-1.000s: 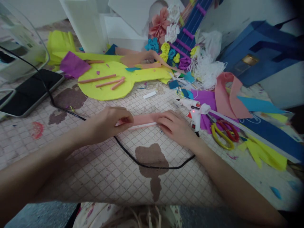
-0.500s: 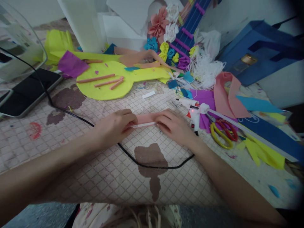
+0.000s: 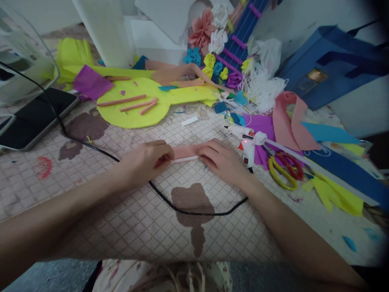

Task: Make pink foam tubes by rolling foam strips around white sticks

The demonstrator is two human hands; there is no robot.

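A small pink strip (image 3: 187, 151) with a thin white stick (image 3: 184, 159) along its near edge lies flat between my two hands on the patterned cloth. Its left end is pinched in the fingers of my left hand (image 3: 153, 158). My right hand (image 3: 220, 160) holds the right end, fingers bent over it. Both fingertips hide the ends of the strip and stick. Beyond the hands is a yellow guitar-shaped piece (image 3: 136, 115) with several thin pink rolls (image 3: 121, 101) on it. To the right of my right hand, a white glue gun (image 3: 248, 151) shows a small red light.
A black cable (image 3: 194, 212) loops in front of the hands. Yellow-and-red scissors (image 3: 282, 173) lie right of the glue gun, near purple paper (image 3: 261, 121) and pink paper (image 3: 293, 125). A phone (image 3: 35, 119) lies left; a blue bag (image 3: 328, 67) stands back right.
My left hand has shifted very slightly left at the end of the strip. The grip of both hands looks the same, and the view has moved a touch.
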